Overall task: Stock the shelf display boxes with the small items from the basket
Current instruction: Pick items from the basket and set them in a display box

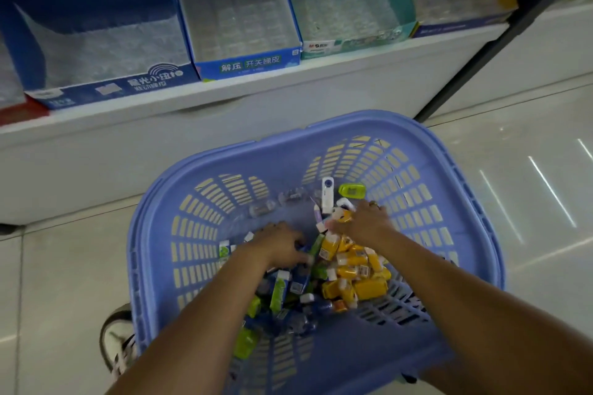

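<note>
At the gathering step, by the look of it: both hands down inside the blue basket (pixel 359 119), set on the floor (pixel 513 170) just in front of the shelf (pixel 256 96). Left hand (pixel 279 244) dug into the blue and green pieces (pixel 282 289), fingers bent down and buried among them; impossible to tell whether clamped on anything. Right hand (pixel 359 221) at the far edge of the yellow pieces (pixel 356 269), fingers curled over a few yellow-and-white ones, apparently clamped on them, though blurred.

Small items (pixel 321 272) heaped in the near half of the basket, colours mixed together. A white piece (pixel 328 194) and a lime piece (pixel 352 191) lying apart from the heap, further up the basket wall.

Above, four display boxes (pixel 247 64) side by side on the shelf, open at the top and low at the front. Only clear liners visible inside, none stocked yet, so the task hardly begun.

Next, probably: close on a handful of one single kind, lift out of the basket, match to the proper box, carry over the low front lip and set down inside. Sorting needed first, with the kinds so mixed. Some risk of loose pieces slipping out on the way up.
</note>
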### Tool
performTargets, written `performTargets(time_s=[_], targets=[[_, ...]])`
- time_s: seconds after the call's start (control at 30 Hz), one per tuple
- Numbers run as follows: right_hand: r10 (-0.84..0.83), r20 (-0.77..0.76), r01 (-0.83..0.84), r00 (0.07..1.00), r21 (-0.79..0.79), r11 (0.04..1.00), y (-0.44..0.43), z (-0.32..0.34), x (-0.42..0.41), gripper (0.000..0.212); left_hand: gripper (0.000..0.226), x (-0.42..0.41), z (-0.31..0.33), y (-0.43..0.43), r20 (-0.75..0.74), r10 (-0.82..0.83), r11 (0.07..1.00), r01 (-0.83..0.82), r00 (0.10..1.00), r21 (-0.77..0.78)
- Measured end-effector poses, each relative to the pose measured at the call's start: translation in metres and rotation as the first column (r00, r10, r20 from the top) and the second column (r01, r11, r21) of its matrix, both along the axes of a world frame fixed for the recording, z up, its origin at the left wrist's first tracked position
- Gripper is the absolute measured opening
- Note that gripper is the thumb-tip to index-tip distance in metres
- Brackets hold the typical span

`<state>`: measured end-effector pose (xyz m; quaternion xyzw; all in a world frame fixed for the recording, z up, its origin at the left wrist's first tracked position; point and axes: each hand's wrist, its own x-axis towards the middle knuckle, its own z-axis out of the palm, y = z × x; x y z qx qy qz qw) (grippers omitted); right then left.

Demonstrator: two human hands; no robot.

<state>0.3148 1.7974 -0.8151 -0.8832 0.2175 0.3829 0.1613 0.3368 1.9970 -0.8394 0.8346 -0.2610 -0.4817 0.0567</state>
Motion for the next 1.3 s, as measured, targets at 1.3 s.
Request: performTargets(time_s=[1.3], targets=[[0.346,-0.238,-0.410,0.908,-0.329,0.850,0.000,-0.024,-0.006,0.040,0.044,-0.041,-0.037,-0.039,0.413,0.393,0.912,-0.293,0.822,-0.287]])
